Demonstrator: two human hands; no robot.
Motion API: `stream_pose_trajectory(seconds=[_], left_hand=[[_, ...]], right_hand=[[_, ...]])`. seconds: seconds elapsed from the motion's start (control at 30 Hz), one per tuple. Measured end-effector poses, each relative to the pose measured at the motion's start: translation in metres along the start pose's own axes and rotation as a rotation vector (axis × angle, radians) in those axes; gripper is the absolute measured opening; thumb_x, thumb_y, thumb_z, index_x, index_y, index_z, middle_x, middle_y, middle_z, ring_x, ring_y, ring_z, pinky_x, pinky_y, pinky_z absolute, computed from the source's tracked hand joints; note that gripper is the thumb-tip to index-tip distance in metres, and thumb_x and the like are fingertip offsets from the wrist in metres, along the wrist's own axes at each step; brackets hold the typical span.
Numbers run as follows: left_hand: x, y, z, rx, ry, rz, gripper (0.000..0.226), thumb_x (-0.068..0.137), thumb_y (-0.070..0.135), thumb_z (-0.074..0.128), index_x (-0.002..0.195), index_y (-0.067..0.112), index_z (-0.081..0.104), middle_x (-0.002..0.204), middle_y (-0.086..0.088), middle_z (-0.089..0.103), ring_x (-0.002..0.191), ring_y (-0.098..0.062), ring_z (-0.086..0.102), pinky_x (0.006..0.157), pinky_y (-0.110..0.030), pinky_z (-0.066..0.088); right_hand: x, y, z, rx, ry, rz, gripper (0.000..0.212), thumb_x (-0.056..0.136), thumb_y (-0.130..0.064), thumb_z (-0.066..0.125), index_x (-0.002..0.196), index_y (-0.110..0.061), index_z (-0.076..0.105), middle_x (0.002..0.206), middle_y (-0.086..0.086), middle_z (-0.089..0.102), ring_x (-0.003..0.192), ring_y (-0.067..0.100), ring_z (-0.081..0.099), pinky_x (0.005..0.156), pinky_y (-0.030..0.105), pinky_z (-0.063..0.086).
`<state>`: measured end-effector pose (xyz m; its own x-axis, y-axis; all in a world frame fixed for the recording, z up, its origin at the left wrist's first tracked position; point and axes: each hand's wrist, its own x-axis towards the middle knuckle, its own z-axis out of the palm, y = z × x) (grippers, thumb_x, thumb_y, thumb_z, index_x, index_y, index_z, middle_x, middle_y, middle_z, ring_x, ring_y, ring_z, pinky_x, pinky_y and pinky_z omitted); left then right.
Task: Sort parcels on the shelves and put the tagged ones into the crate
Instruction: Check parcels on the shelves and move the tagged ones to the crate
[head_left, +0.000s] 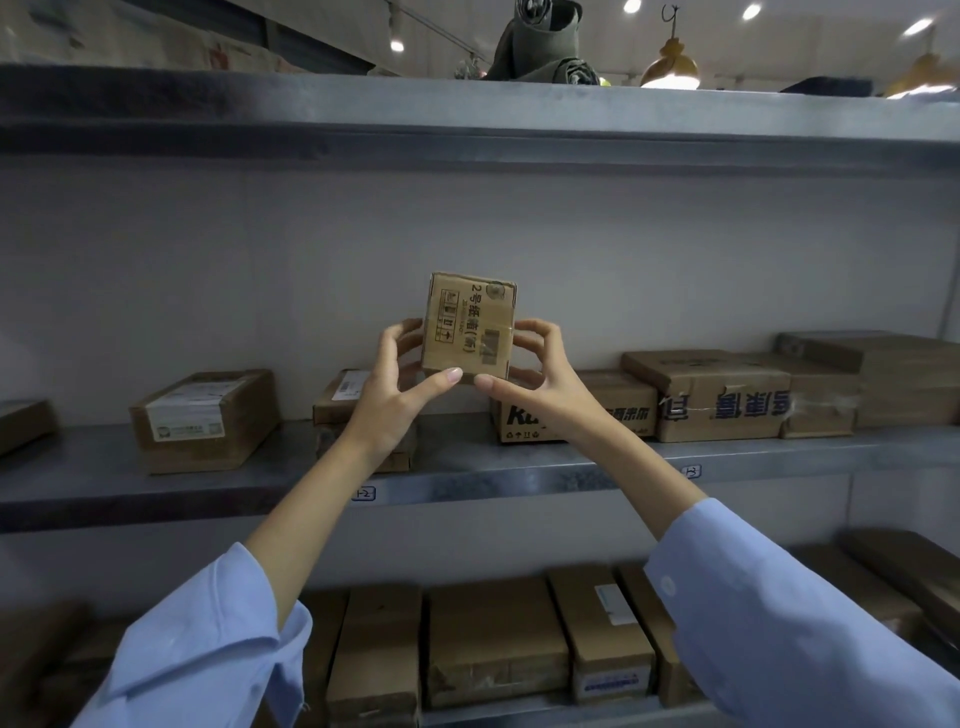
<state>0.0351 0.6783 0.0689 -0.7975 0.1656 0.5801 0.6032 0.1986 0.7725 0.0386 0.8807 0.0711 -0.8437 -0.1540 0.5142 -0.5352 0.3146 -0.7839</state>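
A small cardboard parcel (469, 325) with black printed characters and clear tape is held up in front of the middle shelf (519, 475), lifted clear of it. My left hand (397, 387) grips its left side and lower edge. On the other side, my right hand (540, 376) holds the right side, thumb under the bottom edge. The face turned to me carries printing and tape; no paper label shows on it. No crate is in view.
The middle shelf holds a labelled parcel (205, 418) at left, another labelled one (343, 397) behind my left wrist, and stacked boxes (722, 397) at right. Several parcels (496, 642) stand packed on the lower shelf. Above, the top shelf (467, 111) carries a green bundle (543, 47).
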Motion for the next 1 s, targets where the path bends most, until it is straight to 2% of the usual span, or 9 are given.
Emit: stream_pose_trajectory(seconds=[0.1,0.17,0.3,0.43,0.5,0.63,0.77,0.9,1.0], left_hand=[[-0.002,-0.001,0.000,-0.002,0.012,0.016,0.088,0.075,0.047,0.067,0.150,0.030,0.025,0.153,0.005,0.034,0.141,-0.011,0.031,0.116,-0.039,0.029],[-0.002,-0.001,0.000,0.003,0.022,0.027,0.091,0.074,0.046,0.069,0.152,0.030,0.026,0.154,0.004,0.033,0.142,-0.011,0.029,0.118,-0.043,0.027],[-0.002,-0.002,0.001,0.036,0.027,0.040,0.087,0.074,0.042,0.070,0.151,0.026,0.032,0.142,0.002,0.040,0.125,0.004,0.042,0.110,-0.026,0.038],[-0.001,-0.004,0.001,0.027,0.022,0.058,0.080,0.076,0.033,0.075,0.147,0.024,0.037,0.140,0.000,0.040,0.127,-0.007,0.044,0.112,-0.039,0.039],[-0.002,-0.004,0.001,0.028,0.019,0.077,0.082,0.074,0.033,0.073,0.146,0.022,0.037,0.142,0.001,0.041,0.131,-0.010,0.043,0.112,-0.040,0.038],[-0.002,-0.005,0.000,0.009,-0.018,0.090,0.080,0.074,0.031,0.074,0.145,0.021,0.038,0.145,0.005,0.047,0.131,-0.005,0.046,0.111,-0.036,0.040],[-0.003,-0.007,-0.003,0.032,-0.058,0.094,0.077,0.075,0.032,0.072,0.144,0.022,0.040,0.143,0.010,0.049,0.128,0.004,0.046,0.109,-0.030,0.042],[-0.003,-0.008,-0.013,0.021,-0.116,0.071,0.075,0.072,0.037,0.076,0.139,0.032,0.044,0.143,0.011,0.050,0.130,-0.012,0.050,0.111,-0.043,0.040],[-0.003,-0.007,-0.020,0.009,-0.124,0.074,0.073,0.066,0.046,0.077,0.132,0.035,0.049,0.140,0.012,0.053,0.127,-0.006,0.053,0.111,-0.046,0.039]], right_hand=[[-0.001,-0.002,0.001,-0.009,0.016,-0.008,0.105,0.072,-0.053,0.076,0.154,-0.031,0.014,0.144,-0.007,0.038,0.129,0.014,0.046,0.106,0.032,0.042],[-0.001,-0.003,0.002,-0.012,0.020,-0.016,0.105,0.073,-0.052,0.075,0.156,-0.030,0.015,0.145,-0.006,0.035,0.128,0.011,0.045,0.106,0.029,0.044],[0.000,-0.003,0.004,-0.028,0.014,-0.025,0.097,0.075,-0.044,0.079,0.154,-0.032,0.026,0.139,-0.005,0.033,0.128,0.009,0.046,0.102,0.030,0.050],[0.000,0.001,0.004,-0.059,0.023,-0.056,0.089,0.076,-0.032,0.084,0.149,-0.029,0.033,0.136,-0.008,0.033,0.121,0.006,0.045,0.081,0.002,0.045],[-0.001,0.002,0.006,-0.044,0.037,-0.071,0.091,0.074,-0.030,0.085,0.147,-0.026,0.032,0.142,-0.008,0.034,0.124,0.009,0.046,0.087,0.007,0.047],[-0.002,0.002,0.007,0.020,0.036,-0.090,0.093,0.071,-0.026,0.088,0.145,-0.026,0.031,0.147,-0.007,0.042,0.131,0.012,0.048,0.105,0.035,0.048],[-0.001,0.005,0.004,0.051,0.041,-0.091,0.101,0.068,-0.022,0.089,0.149,-0.027,0.029,0.148,-0.005,0.044,0.129,0.002,0.049,0.105,0.032,0.048],[-0.003,0.008,-0.004,0.064,0.004,-0.069,0.102,0.067,-0.023,0.089,0.151,-0.027,0.031,0.146,-0.007,0.050,0.131,0.006,0.049,0.105,0.034,0.048],[-0.006,0.008,-0.010,0.099,-0.040,-0.066,0.101,0.066,-0.021,0.088,0.150,-0.026,0.033,0.144,-0.007,0.052,0.130,0.008,0.052,0.106,0.043,0.048]])
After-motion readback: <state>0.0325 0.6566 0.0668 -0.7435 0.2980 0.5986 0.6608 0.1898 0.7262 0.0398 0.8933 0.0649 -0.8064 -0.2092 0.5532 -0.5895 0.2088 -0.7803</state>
